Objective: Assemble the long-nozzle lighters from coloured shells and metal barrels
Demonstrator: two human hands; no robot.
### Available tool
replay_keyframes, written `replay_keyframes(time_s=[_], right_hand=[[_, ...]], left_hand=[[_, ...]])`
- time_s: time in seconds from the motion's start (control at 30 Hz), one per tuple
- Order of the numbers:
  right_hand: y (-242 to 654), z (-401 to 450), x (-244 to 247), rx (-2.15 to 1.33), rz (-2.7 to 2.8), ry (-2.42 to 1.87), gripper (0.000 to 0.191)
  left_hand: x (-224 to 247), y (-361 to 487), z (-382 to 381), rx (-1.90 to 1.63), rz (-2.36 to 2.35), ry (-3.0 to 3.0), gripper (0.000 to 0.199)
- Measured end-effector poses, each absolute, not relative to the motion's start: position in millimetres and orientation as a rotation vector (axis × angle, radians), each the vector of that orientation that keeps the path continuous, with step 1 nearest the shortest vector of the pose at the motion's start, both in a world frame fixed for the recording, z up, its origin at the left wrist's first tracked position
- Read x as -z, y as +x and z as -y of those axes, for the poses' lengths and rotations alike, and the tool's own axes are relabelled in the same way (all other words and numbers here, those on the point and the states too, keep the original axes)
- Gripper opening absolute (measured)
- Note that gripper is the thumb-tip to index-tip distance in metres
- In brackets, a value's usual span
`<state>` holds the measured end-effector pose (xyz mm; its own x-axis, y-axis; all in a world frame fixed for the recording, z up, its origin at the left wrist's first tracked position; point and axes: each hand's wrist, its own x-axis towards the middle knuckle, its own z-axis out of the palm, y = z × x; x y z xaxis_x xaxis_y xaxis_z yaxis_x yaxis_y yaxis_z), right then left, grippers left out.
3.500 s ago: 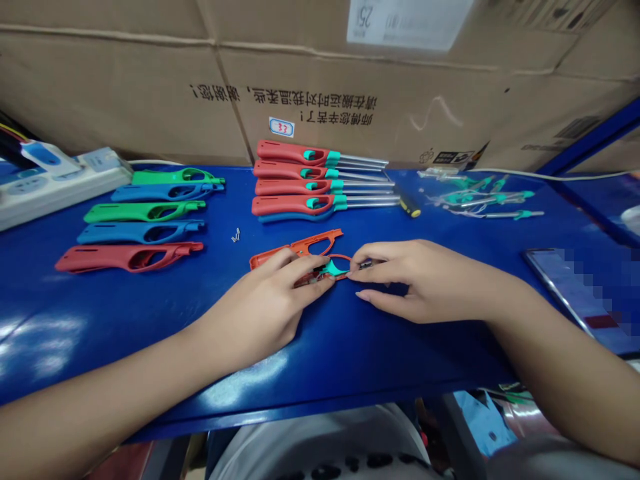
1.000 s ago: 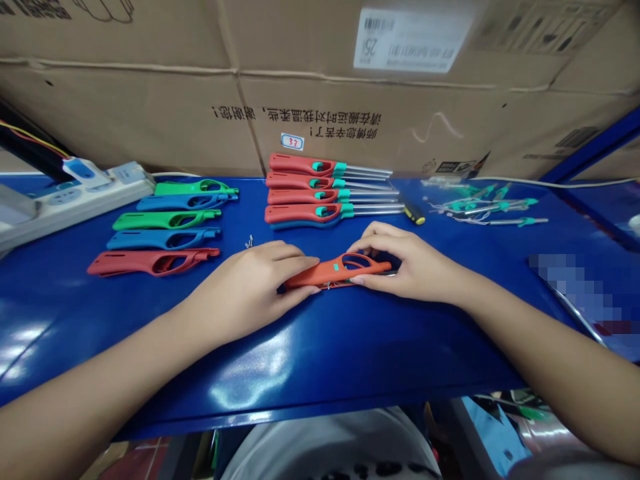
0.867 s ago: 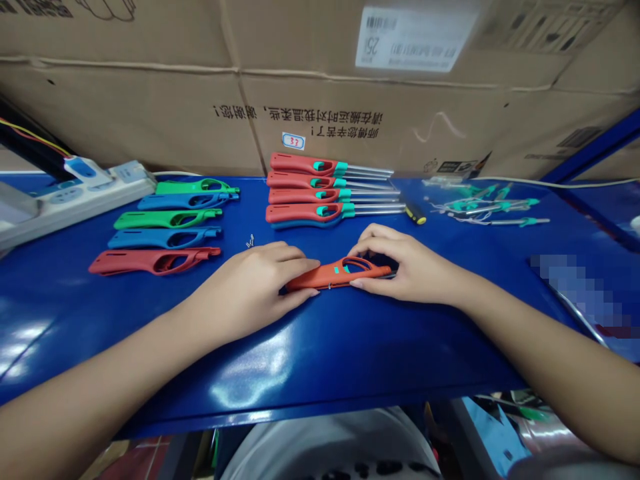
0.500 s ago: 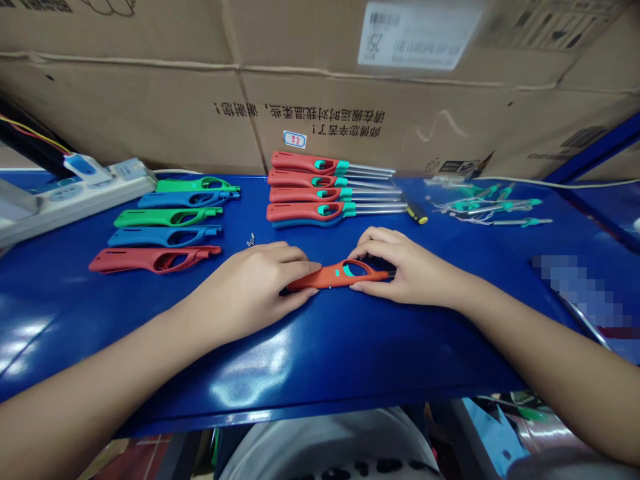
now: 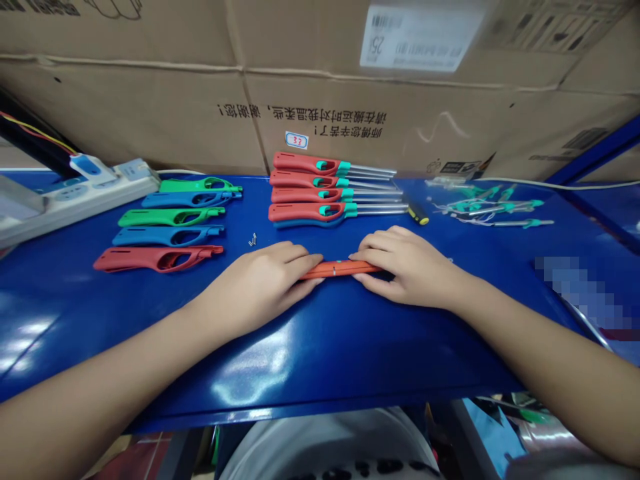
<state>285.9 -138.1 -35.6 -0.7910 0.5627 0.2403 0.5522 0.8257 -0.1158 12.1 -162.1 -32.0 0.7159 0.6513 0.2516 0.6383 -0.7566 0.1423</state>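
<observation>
Orange lighter (image 5: 343, 269) lies crosswise at the near middle of the table (image 5: 340, 360), just in front of the person, its long seam turned toward the head camera. Whether it touches the tabletop or is lifted slightly I cannot tell. A speck of teal shows on its upper side and a small metal bit at the seam.

At its 9 o'clock end, the left hand (image 5: 270, 275) has its grip closed, thumb below and fingers above. At 3 o'clock, the right hand (image 5: 400, 265) pinches the other end the same way, hiding the tip. Such a two-ended hold probably presses the halves together while letting the seam be looked over.

Between 9 and 10 o'clock, a few screws (image 5: 253, 240) lie within easy reach, presumably so they can be picked up singly. Farther that way, five handles (image 5: 155, 236) in green, blue and red form a row, perhaps for orderly taking.

Toward 12 o'clock, red lighters (image 5: 299, 195) with metal rods line up before a cardboard box (image 5: 165, 120), likely parked clear of the work. A screwdriver (image 5: 416, 213) sits near 2 o'clock; past it, teal-fitted tubes (image 5: 500, 198) with thin wires lie in a loose heap.
</observation>
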Motion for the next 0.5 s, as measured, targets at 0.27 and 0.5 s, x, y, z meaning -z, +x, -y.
replay_keyframes(time_s=[0.27,0.5], right_hand=[[281,141,29,0.032,2.777,-0.893,0.033],[257,142,7,0.063,2.896,-1.258,0.035]], left_hand=[[32,9,158,-0.489,-1.050,2.672,0.031],[32,9,154,-0.554,-1.201,2.577,0.031]])
